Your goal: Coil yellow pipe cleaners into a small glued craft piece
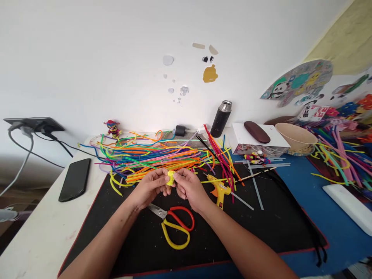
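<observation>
Between my two hands, above the black mat (139, 248), is a small yellow coil (171, 178) that looks like wound pipe cleaner. My left hand (152, 184) pinches it from the left with thumb and fingers. From the other side my right hand (188, 188) grips it, thumb on its upper edge. Below the hands lie scissors (177, 228) with one red and one yellow handle; part of the blades is hidden by my left hand. A yellow glue gun (219, 190) with a clear glue stick in its back lies just right of my right hand.
Behind the hands spreads a pile of colourful pipe cleaners (162, 155). A black bottle (221, 119), a white box (247, 135) and a beige basket (296, 137) stand along the wall. A phone (74, 180) lies at left, glue sticks (255, 186) at right.
</observation>
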The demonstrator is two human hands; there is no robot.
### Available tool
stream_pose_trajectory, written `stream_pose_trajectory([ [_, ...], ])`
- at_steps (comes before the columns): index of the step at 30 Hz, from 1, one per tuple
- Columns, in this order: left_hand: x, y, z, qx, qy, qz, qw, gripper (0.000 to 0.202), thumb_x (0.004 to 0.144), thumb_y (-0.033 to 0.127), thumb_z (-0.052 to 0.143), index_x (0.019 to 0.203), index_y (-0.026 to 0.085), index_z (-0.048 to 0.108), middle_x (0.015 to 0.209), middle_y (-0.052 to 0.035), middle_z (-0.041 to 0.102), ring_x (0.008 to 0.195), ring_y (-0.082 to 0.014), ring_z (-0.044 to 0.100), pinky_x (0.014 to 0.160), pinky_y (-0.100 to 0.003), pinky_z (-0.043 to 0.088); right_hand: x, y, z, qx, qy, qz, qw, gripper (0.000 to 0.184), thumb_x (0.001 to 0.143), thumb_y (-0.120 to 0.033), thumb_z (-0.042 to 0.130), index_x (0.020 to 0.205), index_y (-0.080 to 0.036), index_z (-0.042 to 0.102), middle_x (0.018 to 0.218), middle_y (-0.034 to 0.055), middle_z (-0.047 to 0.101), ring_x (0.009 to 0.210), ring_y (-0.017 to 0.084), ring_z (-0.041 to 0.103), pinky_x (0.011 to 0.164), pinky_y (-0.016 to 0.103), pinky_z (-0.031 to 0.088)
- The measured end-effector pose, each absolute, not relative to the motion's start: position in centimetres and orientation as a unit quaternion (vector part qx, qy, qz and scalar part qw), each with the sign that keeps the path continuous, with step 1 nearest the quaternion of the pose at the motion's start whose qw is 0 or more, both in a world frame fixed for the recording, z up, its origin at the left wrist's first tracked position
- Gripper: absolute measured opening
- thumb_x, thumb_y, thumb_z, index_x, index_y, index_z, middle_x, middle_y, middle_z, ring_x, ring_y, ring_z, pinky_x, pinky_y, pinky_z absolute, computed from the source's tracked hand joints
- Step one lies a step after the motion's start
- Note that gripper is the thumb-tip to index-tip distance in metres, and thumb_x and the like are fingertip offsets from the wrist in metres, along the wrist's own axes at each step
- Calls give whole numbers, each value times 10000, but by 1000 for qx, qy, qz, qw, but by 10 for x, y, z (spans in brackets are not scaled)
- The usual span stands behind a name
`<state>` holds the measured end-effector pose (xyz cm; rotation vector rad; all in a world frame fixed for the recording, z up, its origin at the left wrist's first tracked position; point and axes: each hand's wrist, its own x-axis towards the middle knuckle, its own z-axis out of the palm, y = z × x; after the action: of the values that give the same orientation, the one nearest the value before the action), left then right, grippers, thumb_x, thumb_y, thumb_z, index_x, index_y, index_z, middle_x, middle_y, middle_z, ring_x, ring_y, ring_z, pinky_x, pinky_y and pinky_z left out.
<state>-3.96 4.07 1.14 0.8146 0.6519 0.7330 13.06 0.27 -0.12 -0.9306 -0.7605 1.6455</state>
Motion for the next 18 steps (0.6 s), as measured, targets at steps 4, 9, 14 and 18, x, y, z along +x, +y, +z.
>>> stream_pose_trajectory([
  [4, -39, 41, 12, 384, 313, 353, 794, 307, 781, 313, 916, 836, 134, 673, 756, -45, 751, 544, -121, 682, 498, -186, 526, 129, 6, -1, -387, -322, 683, 529, 459, 793, -572, 825, 832, -216, 537, 501, -124, 488, 344, 41, 311, 337, 187, 224],
  [9, -38, 42, 12, 398, 321, 360, 780, 302, 784, 320, 914, 831, 134, 681, 741, -38, 746, 537, -121, 677, 495, -189, 529, 128, 8, -1, -386, -323, 682, 531, 443, 798, -560, 810, 846, -221, 529, 511, -126, 496, 342, 42, 321, 337, 186, 235],
  [14, -38, 43, 10, 413, 333, 353, 771, 307, 780, 321, 914, 823, 129, 678, 739, -52, 754, 539, -124, 672, 501, -193, 533, 128, 9, -6, -374, -322, 683, 539, 431, 803, -542, 803, 836, -219, 521, 524, -121, 520, 340, 36, 317, 333, 181, 251],
  [18, -37, 44, 12, 424, 338, 353, 763, 305, 785, 317, 910, 832, 130, 674, 747, -57, 758, 541, -126, 669, 502, -197, 533, 130, 11, -8, -368, -322, 688, 536, 424, 806, -536, 804, 849, -222, 521, 534, -118, 525, 338, 35, 320, 333, 180, 253],
])
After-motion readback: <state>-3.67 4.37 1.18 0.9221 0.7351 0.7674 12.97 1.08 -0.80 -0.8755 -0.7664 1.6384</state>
